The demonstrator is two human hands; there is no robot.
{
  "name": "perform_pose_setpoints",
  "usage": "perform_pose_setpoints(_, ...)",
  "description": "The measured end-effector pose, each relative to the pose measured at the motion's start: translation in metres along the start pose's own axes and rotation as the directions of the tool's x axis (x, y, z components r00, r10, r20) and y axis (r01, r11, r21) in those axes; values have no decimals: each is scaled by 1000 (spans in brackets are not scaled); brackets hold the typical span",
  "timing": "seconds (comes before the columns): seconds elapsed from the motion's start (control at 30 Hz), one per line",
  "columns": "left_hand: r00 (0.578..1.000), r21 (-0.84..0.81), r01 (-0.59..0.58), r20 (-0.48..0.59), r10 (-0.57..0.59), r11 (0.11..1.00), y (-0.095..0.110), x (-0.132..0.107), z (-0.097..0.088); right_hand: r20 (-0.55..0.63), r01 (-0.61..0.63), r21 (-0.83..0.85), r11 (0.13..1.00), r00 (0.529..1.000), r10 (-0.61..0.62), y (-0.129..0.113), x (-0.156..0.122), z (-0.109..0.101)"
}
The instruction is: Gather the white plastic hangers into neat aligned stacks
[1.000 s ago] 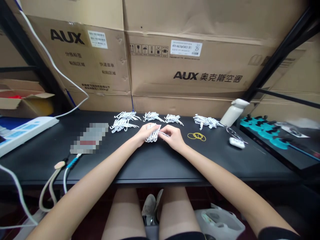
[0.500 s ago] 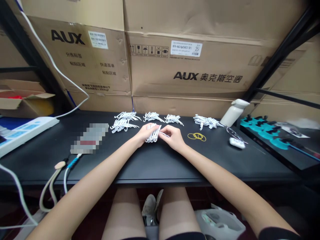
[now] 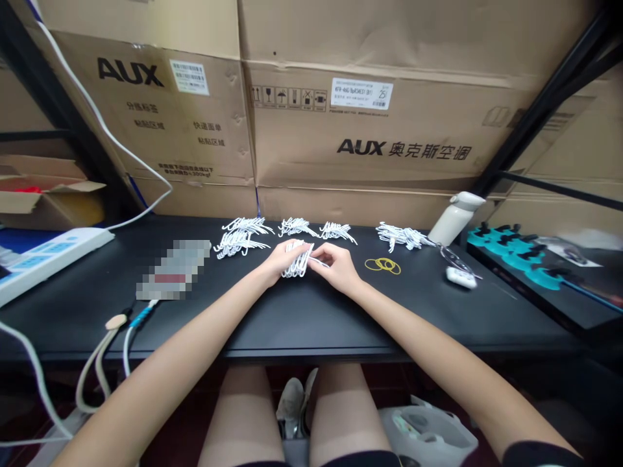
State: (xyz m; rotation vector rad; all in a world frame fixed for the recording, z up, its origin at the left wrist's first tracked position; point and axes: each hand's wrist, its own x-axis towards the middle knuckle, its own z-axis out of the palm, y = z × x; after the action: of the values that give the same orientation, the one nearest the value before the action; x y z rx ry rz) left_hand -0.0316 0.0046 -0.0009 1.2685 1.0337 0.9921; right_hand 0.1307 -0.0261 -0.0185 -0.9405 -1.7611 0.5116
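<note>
My left hand [image 3: 281,264] is closed around a bundle of white wire hooks [image 3: 296,263], their curved ends showing below its fingers. Close by on the right, my right hand [image 3: 337,267] pinches one thin white hook [image 3: 318,261] whose end meets the bundle. Behind my hands lie more piles of the same hooks: two at the left [image 3: 246,235], one pile in the middle [image 3: 298,226], another pile [image 3: 338,232] beside it. A larger loose heap of hooks [image 3: 402,236] lies to the right. Several yellow rubber bands [image 3: 383,265] rest right of my right hand.
A cream bottle [image 3: 456,219], a white case [image 3: 461,278] and a teal holder [image 3: 516,256] stand at the right. A pixelated flat device [image 3: 175,269] with a cable and a white power strip [image 3: 58,256] are at the left. Cardboard boxes [image 3: 296,168] wall off the back.
Almost nothing differs. Both hands keep their places and grips, and the picture has shifted very slightly.
</note>
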Motion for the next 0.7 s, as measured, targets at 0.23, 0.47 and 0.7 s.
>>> perform_pose_setpoints(0.23, 1000, 18, -6, -10, 6, 1000, 2, -2, 1, 9, 7, -30, 1000, 1000, -6, 2, 0, -1)
perform_pose_setpoints(0.47, 1000, 34, -9, -17, 10, 999, 3, -3, 2, 17, 12, -35, 999, 1000, -11, 3, 1, -1)
perform_pose_setpoints(0.7, 1000, 23, -9, -15, 9, 1000, 2, -2, 2, 9, 14, -29, 999, 1000, -14, 2, 0, -1)
